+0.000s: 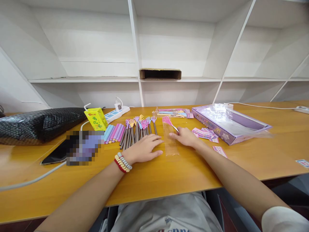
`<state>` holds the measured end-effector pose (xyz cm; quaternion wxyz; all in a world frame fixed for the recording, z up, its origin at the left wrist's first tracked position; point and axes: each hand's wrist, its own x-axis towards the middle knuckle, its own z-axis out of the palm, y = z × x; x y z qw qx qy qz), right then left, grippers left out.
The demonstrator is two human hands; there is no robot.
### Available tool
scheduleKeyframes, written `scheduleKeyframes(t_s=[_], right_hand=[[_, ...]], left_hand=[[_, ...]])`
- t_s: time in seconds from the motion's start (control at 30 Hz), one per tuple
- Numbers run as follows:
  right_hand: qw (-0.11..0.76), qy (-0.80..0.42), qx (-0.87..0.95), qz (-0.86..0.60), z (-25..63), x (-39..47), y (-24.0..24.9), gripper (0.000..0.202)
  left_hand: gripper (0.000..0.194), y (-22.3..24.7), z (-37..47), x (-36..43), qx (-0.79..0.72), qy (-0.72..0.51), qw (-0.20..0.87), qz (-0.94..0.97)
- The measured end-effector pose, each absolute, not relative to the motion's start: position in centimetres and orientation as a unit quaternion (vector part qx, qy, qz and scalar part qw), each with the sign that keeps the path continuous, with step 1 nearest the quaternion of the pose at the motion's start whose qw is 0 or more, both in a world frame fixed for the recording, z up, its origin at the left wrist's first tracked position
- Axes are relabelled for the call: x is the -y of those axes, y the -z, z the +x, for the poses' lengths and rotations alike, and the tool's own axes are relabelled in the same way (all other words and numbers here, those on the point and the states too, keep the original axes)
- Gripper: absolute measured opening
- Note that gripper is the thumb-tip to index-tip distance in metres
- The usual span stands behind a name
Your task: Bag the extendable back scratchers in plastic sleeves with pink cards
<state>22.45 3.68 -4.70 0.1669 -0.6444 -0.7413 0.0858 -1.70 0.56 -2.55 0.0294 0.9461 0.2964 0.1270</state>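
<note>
My right hand [186,137] is closed round the metal stem of a pink back scratcher [167,121], whose claw head points up and to the left. Beneath that head lies a flat clear plastic bag [172,149]. My left hand [145,149] lies palm down at the near end of a row of back scratchers [135,135], its fingers stretched out and partly covering their stems. Those scratchers have metal stems and purple, yellow, blue and pink claw heads. Left of them are pastel handle tubes [115,132] in blue, pink and purple.
Pink printed cards [205,133] lie right of my right hand, before a purple box [229,135] with clear film. Packed back scratchers [172,112] lie behind. At left are a yellow drink carton [96,118], a power strip [118,113], a phone [56,151] and a black bubble-wrapped parcel [43,125].
</note>
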Motion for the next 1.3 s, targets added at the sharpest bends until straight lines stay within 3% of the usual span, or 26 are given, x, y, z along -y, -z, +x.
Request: scheduleKeyframes(t_s=[0.23,0.47,0.67,0.93,1.13,1.3], right_hand=[[0.245,-0.250,0.712,-0.609,22.0,-3.7,4.8,0.030],[0.183,-0.114,0.744,-0.632,22.3,-3.5,4.6,0.041],[0.164,-0.146,0.771,-0.597,22.0,-3.2,4.3,0.037],[0.237,-0.242,0.747,-0.573,21.8,-2.9,3.9,0.033],[0.375,-0.285,0.734,-0.489,21.6,-2.5,3.9,0.036],[0.364,-0.278,0.797,-0.395,20.9,-1.5,3.4,0.034]], left_hand=[[0.042,3.3,0.0,0.9,-0.208,-0.078,0.034,0.974],[0.040,3.5,0.4,1.4,-0.197,-0.074,0.038,0.977],[0.041,3.9,0.7,1.3,-0.189,-0.077,0.055,0.977],[0.039,3.4,0.7,1.2,-0.183,-0.081,0.077,0.977],[0.036,3.0,0.9,0.3,-0.351,-0.248,0.106,0.897],[0.043,3.0,0.9,-0.7,-0.443,-0.358,0.305,0.763]])
